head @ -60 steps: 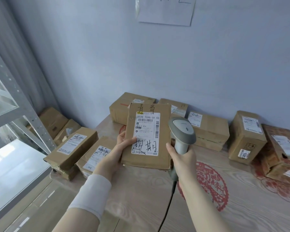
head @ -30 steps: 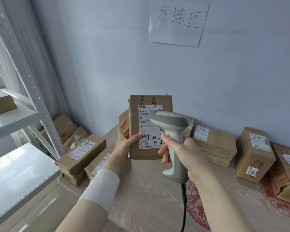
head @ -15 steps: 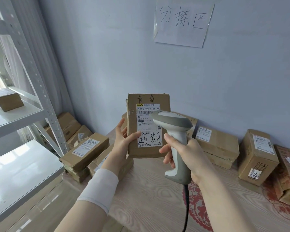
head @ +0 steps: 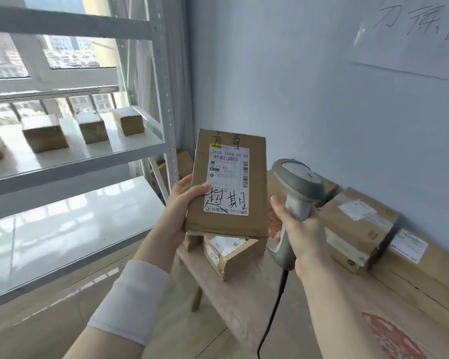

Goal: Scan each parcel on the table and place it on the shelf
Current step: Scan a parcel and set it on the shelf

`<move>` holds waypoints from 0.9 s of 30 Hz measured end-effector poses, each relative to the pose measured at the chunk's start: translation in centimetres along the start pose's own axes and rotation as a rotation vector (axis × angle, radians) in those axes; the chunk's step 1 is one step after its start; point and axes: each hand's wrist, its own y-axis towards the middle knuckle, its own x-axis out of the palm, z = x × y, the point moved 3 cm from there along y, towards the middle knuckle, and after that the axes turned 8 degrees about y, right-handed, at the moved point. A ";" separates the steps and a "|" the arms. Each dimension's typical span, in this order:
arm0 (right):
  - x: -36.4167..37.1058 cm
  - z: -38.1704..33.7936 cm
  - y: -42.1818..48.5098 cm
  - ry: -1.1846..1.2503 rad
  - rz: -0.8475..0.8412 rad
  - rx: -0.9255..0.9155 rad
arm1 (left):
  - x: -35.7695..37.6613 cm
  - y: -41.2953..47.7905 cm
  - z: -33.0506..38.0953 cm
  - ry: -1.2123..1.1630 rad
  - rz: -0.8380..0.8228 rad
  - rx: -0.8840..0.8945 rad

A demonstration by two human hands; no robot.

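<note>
While your left hand (head: 182,203) grips the labelled parcel (head: 228,182) upright above the bench's (head: 244,307) near-left corner, your right hand (head: 301,229) is wrapped round the scanner (head: 296,187) just right of it. The parcel hides part of a small box (head: 231,252) on the bench. To the left, the shelf (head: 75,169) carries four brown boxes (head: 91,126), the leftmost cut off. The wall sign (head: 410,35) is cropped at the right edge.

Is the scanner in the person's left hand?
No, the right hand grips the scanner, while the left hand holds the parcel.
</note>
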 end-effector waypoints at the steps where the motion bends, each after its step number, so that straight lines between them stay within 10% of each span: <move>1: 1.5 0.6 0.0 0.004 -0.044 0.001 | -1.6 -0.8 0.5 -0.013 0.025 -0.009; 27: 55.0 11.5 -12.7 0.056 -0.870 0.325 | -48.1 -15.0 12.6 -0.113 0.867 0.166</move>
